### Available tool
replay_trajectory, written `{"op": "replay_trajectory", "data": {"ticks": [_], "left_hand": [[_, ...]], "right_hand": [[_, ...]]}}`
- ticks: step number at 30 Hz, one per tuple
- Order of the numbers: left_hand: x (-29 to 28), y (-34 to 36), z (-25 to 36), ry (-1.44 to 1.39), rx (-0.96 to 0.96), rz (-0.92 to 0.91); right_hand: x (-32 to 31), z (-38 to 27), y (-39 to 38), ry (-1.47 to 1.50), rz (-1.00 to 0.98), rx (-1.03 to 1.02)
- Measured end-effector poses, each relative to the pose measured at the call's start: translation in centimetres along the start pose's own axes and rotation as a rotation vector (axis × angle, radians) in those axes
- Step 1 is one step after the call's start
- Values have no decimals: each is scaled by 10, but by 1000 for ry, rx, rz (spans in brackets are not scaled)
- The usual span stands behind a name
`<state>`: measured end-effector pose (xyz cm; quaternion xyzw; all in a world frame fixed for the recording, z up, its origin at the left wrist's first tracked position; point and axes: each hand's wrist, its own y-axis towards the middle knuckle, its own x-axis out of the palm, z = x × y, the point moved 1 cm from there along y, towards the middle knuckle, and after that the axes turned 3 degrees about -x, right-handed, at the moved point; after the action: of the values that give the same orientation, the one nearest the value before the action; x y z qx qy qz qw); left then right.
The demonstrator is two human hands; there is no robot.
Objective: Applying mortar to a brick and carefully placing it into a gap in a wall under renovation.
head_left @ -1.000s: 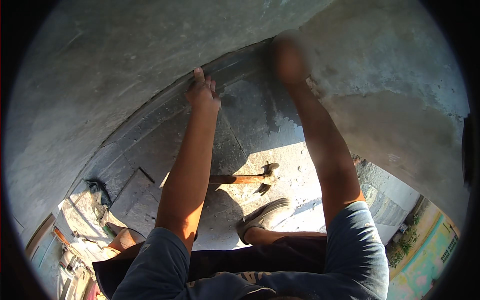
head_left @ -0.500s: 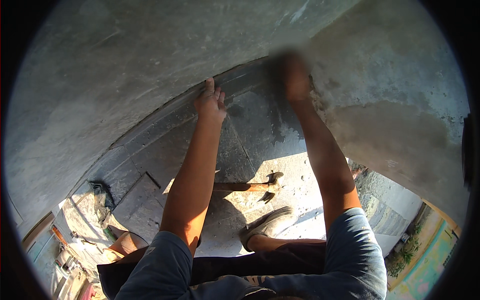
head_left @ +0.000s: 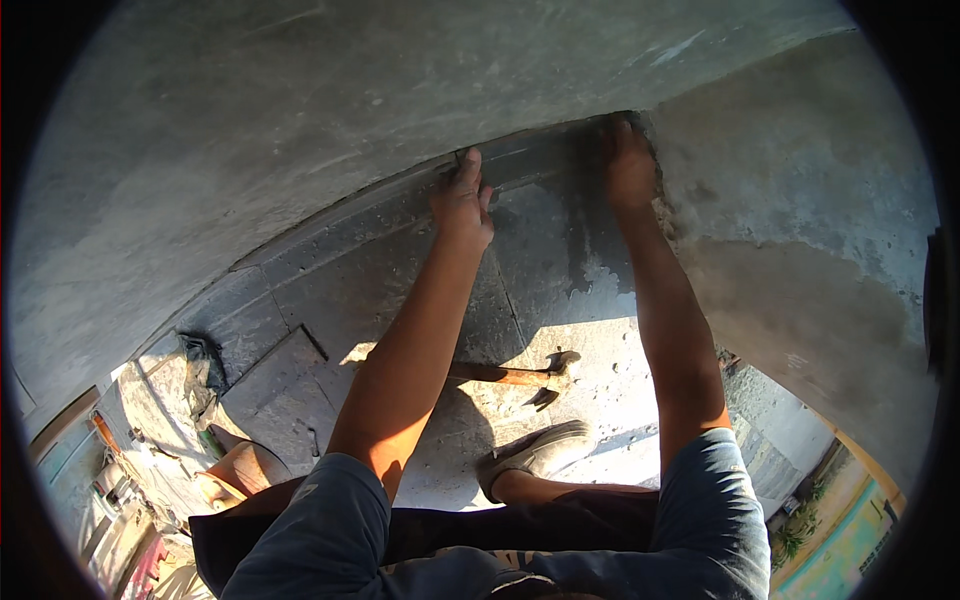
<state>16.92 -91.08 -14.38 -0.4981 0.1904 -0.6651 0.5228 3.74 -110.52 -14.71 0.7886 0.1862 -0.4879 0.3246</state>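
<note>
A long grey skirting strip [head_left: 350,222] runs along the foot of the curved-looking grey wall [head_left: 330,110]. My left hand [head_left: 463,205] rests at its upper edge, fingers stretched toward the wall and apart. At the strip's far right end, in the corner, is my right hand [head_left: 632,172]. Its fingers are dark with shadow, so their grip cannot be made out. On the floor between my forearms lies a hammer [head_left: 510,375] with a wooden handle, apart from both hands.
A second wall [head_left: 790,180] with a damp-looking patch rises on the right. Grey floor tiles [head_left: 330,295] lie below the strip. A crumpled dark bag [head_left: 203,365] and scattered items sit at the left. My shoe [head_left: 545,455] stands on the sunlit floor near the hammer.
My left hand has moved right along the strip in the view. The right hand, blurred before, shows more sharply at the corner. The whole view has shifted slightly.
</note>
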Motion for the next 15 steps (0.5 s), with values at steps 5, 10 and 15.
{"op": "replay_trajectory", "data": {"ticks": [5, 10, 15], "left_hand": [[-2, 0, 7, 35, 60, 78], [-1, 0, 6, 84, 76, 90], [0, -2, 8, 168, 87, 71]], "right_hand": [[-6, -14, 3, 37, 40, -35], [-7, -14, 5, 5, 4, -3], [-5, -9, 6, 7, -38, 7]]}}
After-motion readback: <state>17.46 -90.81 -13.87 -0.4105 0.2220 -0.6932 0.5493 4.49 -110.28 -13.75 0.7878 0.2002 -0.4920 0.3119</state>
